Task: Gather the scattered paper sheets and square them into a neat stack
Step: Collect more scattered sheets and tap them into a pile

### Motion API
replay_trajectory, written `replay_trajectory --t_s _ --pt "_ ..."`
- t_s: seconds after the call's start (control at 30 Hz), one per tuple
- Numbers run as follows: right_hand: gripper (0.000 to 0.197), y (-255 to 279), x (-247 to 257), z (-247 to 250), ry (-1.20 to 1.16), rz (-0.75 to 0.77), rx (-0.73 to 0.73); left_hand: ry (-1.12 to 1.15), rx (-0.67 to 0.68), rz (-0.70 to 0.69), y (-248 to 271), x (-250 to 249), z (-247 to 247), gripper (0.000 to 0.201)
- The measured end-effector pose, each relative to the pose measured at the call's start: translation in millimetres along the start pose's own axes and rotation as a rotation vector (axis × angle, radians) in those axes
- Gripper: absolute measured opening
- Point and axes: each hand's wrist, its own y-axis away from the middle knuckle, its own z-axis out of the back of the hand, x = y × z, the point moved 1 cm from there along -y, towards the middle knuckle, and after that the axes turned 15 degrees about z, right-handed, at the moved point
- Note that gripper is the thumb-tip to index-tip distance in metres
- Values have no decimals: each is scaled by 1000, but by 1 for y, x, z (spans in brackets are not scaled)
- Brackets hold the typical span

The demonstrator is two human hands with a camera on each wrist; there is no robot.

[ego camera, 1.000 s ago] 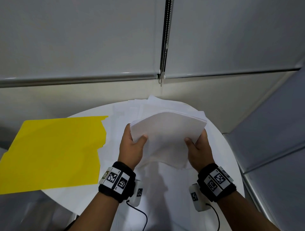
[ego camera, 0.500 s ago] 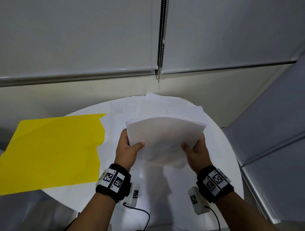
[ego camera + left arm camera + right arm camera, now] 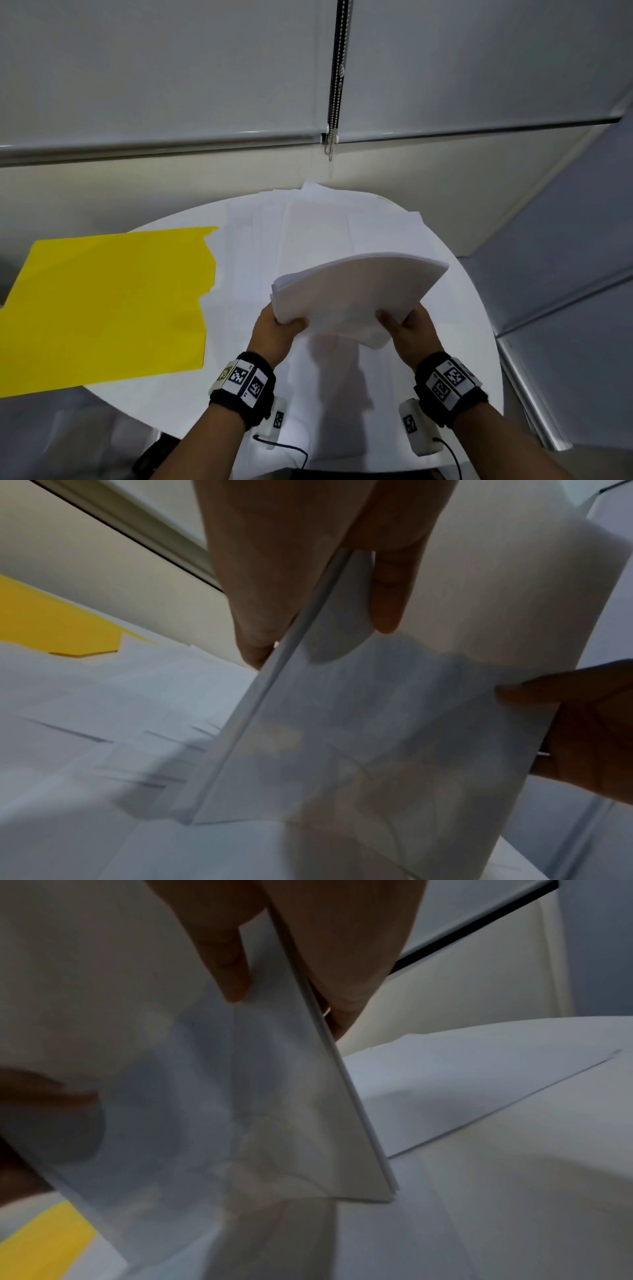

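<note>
A stack of white paper sheets (image 3: 356, 294) stands on its lower edge on the round white table (image 3: 459, 377), bowed over at the top. My left hand (image 3: 277, 325) grips its left edge, thumb in front, and my right hand (image 3: 407, 329) grips its right edge the same way. In the left wrist view the stack (image 3: 394, 723) runs between thumb and fingers (image 3: 387, 596), its bottom corner on the table. In the right wrist view the stack (image 3: 274, 1096) shows edge-on, pinched from above. More loose white sheets (image 3: 325, 226) lie flat behind the stack.
A large yellow sheet (image 3: 102, 301) hangs over the table's left edge. A window blind with a bead chain (image 3: 337, 85) is behind the table. A grey panel (image 3: 565, 291) stands close on the right.
The held stack has come toward me and lower, its top edges now more even and curled forward. Both hands kept their grip on its sides.
</note>
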Motion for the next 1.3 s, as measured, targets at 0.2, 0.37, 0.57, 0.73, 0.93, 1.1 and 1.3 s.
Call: replay_trajectory --t_s 0.2,0.37,0.57,0.73,0.93,1.1,1.3 --pt "24 -3 -5 -1 -70 -12 -81 15 4 -20 1 2 -3 32" --pt "28 7 -18 -8 3 -80 50 -66 -10 79 -3 24 -3 26" --pt "28 -11 -26 -7 -5 -51 131 -140 -52 72 -12 31 7 23" --pt "27 -33 -32 -27 189 -93 421 -194 -213 150 -27 36 16 18" --pt "26 -54 -72 -2 343 -217 456 -271 -302 355 -69 59 22 47" --pt "37 -105 -114 68 550 -274 221 -293 -319 415 -82 62 15 46" --pt "88 -136 -158 86 845 -496 38 -301 -348 448 -83 64 13 42"
